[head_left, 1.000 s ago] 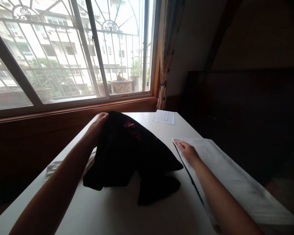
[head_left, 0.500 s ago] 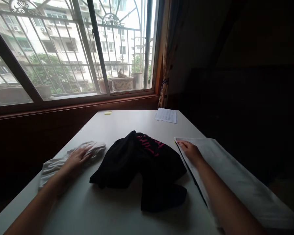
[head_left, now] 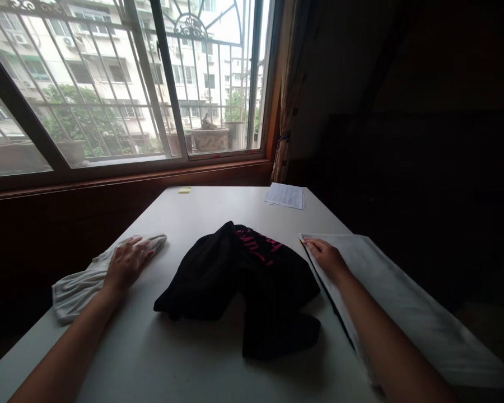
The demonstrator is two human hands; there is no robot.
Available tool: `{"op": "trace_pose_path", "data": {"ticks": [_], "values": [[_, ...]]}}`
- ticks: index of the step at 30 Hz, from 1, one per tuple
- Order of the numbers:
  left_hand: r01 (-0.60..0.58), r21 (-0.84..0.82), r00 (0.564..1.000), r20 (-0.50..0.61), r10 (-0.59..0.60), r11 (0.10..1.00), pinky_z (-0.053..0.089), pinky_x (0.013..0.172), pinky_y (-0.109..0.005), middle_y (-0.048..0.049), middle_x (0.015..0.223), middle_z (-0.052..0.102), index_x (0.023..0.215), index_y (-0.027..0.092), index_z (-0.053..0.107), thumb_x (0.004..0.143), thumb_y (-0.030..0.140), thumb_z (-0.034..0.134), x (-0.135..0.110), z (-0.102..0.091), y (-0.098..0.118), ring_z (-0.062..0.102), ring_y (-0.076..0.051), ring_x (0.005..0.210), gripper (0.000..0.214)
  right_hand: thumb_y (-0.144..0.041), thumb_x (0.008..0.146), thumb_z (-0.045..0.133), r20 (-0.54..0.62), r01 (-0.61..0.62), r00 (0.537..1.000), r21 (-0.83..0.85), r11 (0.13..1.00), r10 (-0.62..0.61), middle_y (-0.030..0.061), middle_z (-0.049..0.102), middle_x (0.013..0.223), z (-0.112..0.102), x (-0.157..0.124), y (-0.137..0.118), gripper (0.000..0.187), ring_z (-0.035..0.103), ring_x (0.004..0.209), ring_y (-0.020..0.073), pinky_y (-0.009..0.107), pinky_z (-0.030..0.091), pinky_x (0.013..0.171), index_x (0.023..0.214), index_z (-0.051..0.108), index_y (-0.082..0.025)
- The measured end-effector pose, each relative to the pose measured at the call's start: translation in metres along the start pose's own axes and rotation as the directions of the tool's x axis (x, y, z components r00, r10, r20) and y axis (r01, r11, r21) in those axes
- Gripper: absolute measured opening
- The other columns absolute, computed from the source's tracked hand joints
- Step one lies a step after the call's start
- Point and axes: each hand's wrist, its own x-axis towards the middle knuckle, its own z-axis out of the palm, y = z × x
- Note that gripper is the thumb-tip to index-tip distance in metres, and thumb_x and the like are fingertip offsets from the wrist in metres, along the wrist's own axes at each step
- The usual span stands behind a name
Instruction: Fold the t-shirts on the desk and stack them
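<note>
My left hand (head_left: 128, 260) rests with spread fingers on a crumpled light-grey garment (head_left: 78, 288) at the table's left edge. A black garment with pink lettering (head_left: 231, 274) lies bunched in the middle of the table, touched by neither hand. To its right is a long flat white cloth (head_left: 386, 280) with a dark strip showing along its left side. My right hand (head_left: 327, 258) lies on the far left corner of that cloth, its fingers stretched out flat. What kind of garment each piece is cannot be made out.
The white table (head_left: 218, 204) carries a few printed sheets (head_left: 285, 196) and a small yellow sticky note (head_left: 185, 190) at its far end. Beyond it are a barred window (head_left: 121, 84) and a tied curtain (head_left: 281, 151). The right side of the room is dark.
My left hand has moved left and slightly nearer the table's edge, and the light-grey garment has slid left with it. My right hand and the black garment have stayed in place.
</note>
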Motion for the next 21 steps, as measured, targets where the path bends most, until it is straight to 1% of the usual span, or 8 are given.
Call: {"op": "trace_pose_path", "data": {"ticks": [2, 4, 7, 9, 12, 16, 18, 21], "values": [[-0.208, -0.105, 0.978, -0.006, 0.208, 0.973, 0.036, 0.117, -0.051, -0.0101, 0.139, 0.061, 0.127, 0.025, 0.064, 0.1, 0.051, 0.049, -0.004, -0.002, 0.015, 0.046, -0.032, 0.14, 0.04, -0.041, 0.095, 0.047, 0.0, 0.007, 1.0, -0.006, 1.0, -0.007, 0.0067, 0.075, 0.12, 0.0, 0.0, 0.001, 0.038, 0.066, 0.118, 0.0234, 0.041, 0.047, 0.109, 0.112, 0.076, -0.022], [-0.332, -0.253, 0.924, 0.107, 0.368, 0.909, 0.044, 0.113, -0.049, -0.0075, 0.136, 0.063, 0.131, 0.028, 0.062, 0.102, 0.046, 0.05, -0.012, -0.009, 0.037, 0.054, -0.029, 0.134, 0.037, -0.04, 0.096, 0.047, -0.003, 0.02, 1.0, -0.013, 1.0, -0.02, 0.0072, 0.075, 0.12, 0.0, 0.001, 0.001, 0.038, 0.066, 0.117, 0.0234, 0.04, 0.047, 0.109, 0.112, 0.076, -0.021], [-0.363, -0.422, 0.816, 0.286, 0.502, 0.831, 0.05, 0.109, -0.045, -0.009, 0.148, 0.053, 0.148, 0.033, 0.048, 0.096, 0.045, 0.063, -0.028, -0.021, 0.078, 0.056, -0.029, 0.13, 0.056, -0.039, 0.096, 0.045, -0.003, 0.06, 0.998, -0.05, 0.997, -0.06, 0.0075, 0.074, 0.12, 0.0, 0.001, -0.001, 0.038, 0.066, 0.117, 0.0235, 0.041, 0.047, 0.109, 0.112, 0.075, -0.022], [-0.36, -0.422, 0.788, 0.341, 0.514, 0.832, 0.052, 0.106, -0.049, -0.0123, 0.153, 0.046, 0.155, 0.035, 0.039, 0.083, 0.046, 0.079, -0.04, -0.021, 0.102, 0.052, -0.035, 0.134, 0.084, -0.036, 0.096, 0.043, 0.009, 0.12, 0.993, -0.105, 0.987, -0.119, 0.008, 0.074, 0.12, 0.001, 0.001, -0.004, 0.038, 0.065, 0.118, 0.024, 0.042, 0.046, 0.109, 0.111, 0.075, -0.022], [-0.384, -0.365, 0.816, 0.296, 0.497, 0.848, 0.052, 0.105, -0.053, -0.0144, 0.15, 0.045, 0.155, 0.035, 0.04, 0.076, 0.036, 0.085, -0.052, -0.007, 0.12, 0.047, -0.038, 0.137, 0.092, -0.033, 0.096, 0.043, 0.058, 0.224, 0.974, -0.211, 0.951, -0.217, 0.0103, 0.072, 0.121, 0.001, 0.001, -0.014, 0.037, 0.064, 0.118, 0.0259, 0.044, 0.045, 0.108, 0.113, 0.073, -0.02], [-0.359, -0.399, 0.876, 0.167, 0.452, 0.844, 0.054, 0.102, -0.046, -0.0108, 0.135, 0.059, 0.14, 0.033, 0.06, 0.089, 0.02, 0.065, -0.053, 0.015, 0.115, 0.057, -0.03, 0.124, 0.053, -0.028, 0.098, 0.044, 0.102, 0.314, 0.949, -0.257, 0.914, -0.298, 0.0113, 0.071, 0.119, -0.005, 0.002, -0.044, 0.031, 0.061, 0.116, 0.0277, 0.046, 0.045, 0.105, 0.11, 0.071, -0.019], [-0.248, -0.467, 0.919, 0.162, 0.358, 0.849, 0.054, 0.098, -0.041, -0.008, 0.124, 0.067, 0.127, 0.03, 0.068, 0.092, 0.018, 0.055, -0.05, 0.019, 0.11, 0.063, -0.026, 0.115, 0.039, -0.028, 0.099, 0.045, 0.09, 0.354, 0.935, -0.21, 0.911, -0.342, 0.0107, 0.071, 0.109, -0.011, -0.002, -0.072, 0.027, 0.061, 0.109, 0.027, 0.046, 0.046, 0.102, 0.1, 0.071, -0.02], [0.028, -0.585, 0.978, 0.185, 0.099, 0.811, 0.056, 0.089, -0.036, -0.0045, 0.105, 0.075, 0.11, 0.025, 0.072, 0.094, 0.03, 0.053, -0.046, 0.015, 0.104, 0.07, -0.025, 0.097, 0.026, -0.032, 0.1, 0.05, 0.06, 0.398, 0.917, -0.077, 0.914, -0.394, 0.0089, 0.067, 0.099, -0.02, -0.022, -0.131, 0.023, 0.059, 0.1, 0.0249, 0.043, 0.048, 0.097, 0.087, 0.067, -0.022]]}}
